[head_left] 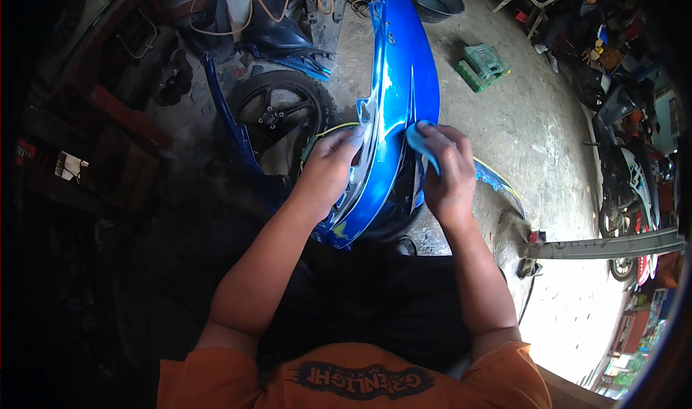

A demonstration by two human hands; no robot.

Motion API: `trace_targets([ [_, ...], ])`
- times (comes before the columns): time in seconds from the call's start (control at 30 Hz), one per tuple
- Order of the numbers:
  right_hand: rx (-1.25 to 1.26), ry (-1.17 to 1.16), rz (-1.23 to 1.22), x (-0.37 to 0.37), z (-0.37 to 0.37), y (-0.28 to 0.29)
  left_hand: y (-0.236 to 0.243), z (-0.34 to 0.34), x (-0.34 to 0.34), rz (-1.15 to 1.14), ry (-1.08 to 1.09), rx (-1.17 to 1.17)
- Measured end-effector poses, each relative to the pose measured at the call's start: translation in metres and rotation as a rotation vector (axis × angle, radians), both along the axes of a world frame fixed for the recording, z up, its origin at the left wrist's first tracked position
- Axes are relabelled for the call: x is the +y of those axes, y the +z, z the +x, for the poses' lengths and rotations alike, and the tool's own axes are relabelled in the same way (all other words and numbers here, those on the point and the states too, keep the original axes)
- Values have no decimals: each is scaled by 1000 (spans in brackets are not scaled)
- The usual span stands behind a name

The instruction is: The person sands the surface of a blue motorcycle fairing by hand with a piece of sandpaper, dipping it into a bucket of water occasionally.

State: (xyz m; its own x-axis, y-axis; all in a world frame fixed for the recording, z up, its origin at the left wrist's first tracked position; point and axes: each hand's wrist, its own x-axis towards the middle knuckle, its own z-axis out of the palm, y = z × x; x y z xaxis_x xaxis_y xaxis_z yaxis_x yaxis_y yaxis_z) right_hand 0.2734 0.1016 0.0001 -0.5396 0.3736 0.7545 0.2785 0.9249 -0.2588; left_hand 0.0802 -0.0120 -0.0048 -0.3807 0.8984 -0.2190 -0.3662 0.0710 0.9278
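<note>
A glossy blue motorcycle body panel (389, 84), long and curved, stands out in front of me, its lower end close to my lap. My left hand (330, 169) is closed on its left edge, the thumb lying along the grey inner side. In my right hand (451, 165) a thin light-blue pad (418, 139) is pinched between thumb and fingers. The pad lies against or right beside the panel's right edge; its exact contact is hidden, and I cannot tell whether it is sponge or cloth.
Left of the panel lies a black spoked wheel (274, 113) with a tyre. Dark body parts (281, 41) and a hose (252, 9) are behind it. A green crate (481, 66) and a black basin (438, 1) sit on the concrete floor. A person (580, 23) sits far right, near parked motorcycles (623, 192).
</note>
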Motion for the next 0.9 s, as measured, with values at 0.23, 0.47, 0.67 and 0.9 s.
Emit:
trace_targets([
  [0.23,-90,6,166,-8,6,7,-5,2,-2,18,-110,-156],
  [0.47,-128,30,187,-9,7,15,10,12,-8,39,-81,-172],
  [0.67,-168,195,276,-22,5,13,3,16,-8,63,-112,-212],
  [0.9,-269,162,355,-26,7,22,-11,7,-8,27,-138,-189],
])
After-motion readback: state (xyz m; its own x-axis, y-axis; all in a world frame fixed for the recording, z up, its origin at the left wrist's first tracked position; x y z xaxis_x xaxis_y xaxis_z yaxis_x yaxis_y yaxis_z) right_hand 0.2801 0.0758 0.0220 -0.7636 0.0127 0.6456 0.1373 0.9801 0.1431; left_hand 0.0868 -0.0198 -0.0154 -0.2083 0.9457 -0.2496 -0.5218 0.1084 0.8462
